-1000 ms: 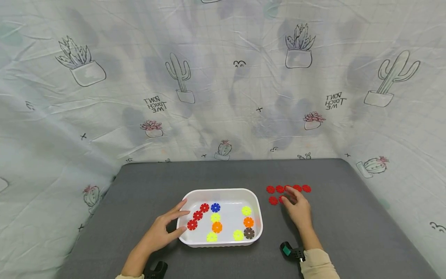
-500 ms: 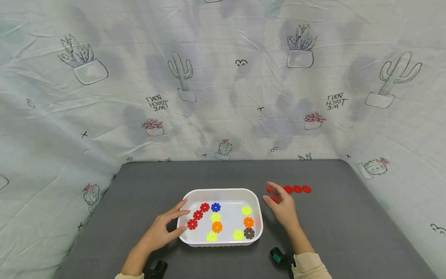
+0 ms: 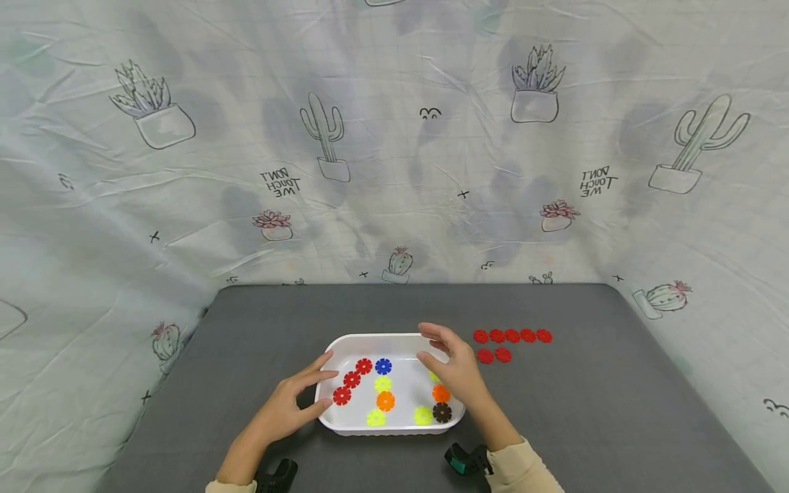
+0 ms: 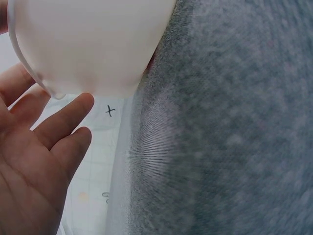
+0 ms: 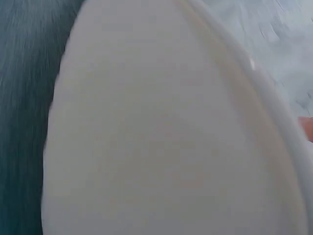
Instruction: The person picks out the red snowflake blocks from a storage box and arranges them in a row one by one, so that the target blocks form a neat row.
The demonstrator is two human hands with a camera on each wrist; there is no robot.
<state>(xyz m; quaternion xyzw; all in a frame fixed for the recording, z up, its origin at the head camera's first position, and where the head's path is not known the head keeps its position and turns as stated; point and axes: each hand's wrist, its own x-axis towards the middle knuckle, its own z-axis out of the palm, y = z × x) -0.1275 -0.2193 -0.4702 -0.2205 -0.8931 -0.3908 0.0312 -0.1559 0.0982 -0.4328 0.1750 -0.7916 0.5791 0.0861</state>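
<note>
A white plastic tray (image 3: 388, 432) on the grey table holds small flower-shaped plastic discs. Three red discs (image 3: 352, 380) lie in a slanting line at its left. Beside them run a blue disc (image 3: 383, 366), yellow discs and an orange disc (image 3: 385, 401). My left hand (image 3: 283, 409) holds the tray's left end, some fingers over the rim and others against the outer wall (image 4: 93, 49). Over the right back part hovers my right hand (image 3: 460, 370), thumb and fingers apart, nothing visible between them. It partly covers a yellow disc above an orange disc (image 3: 440, 393) and a dark disc (image 3: 442, 412).
Right of the tray, several red discs (image 3: 512, 336) form a row on the table, with two more red discs (image 3: 494, 355) just in front. A printed cloth (image 3: 345, 226) hangs behind the table (image 3: 585, 411). Tray wall (image 5: 146, 122) fills most of the right wrist view.
My right hand has moved left from the red discs on the table to above the tray, uncovering them. The left hand stays at the tray's left end.
</note>
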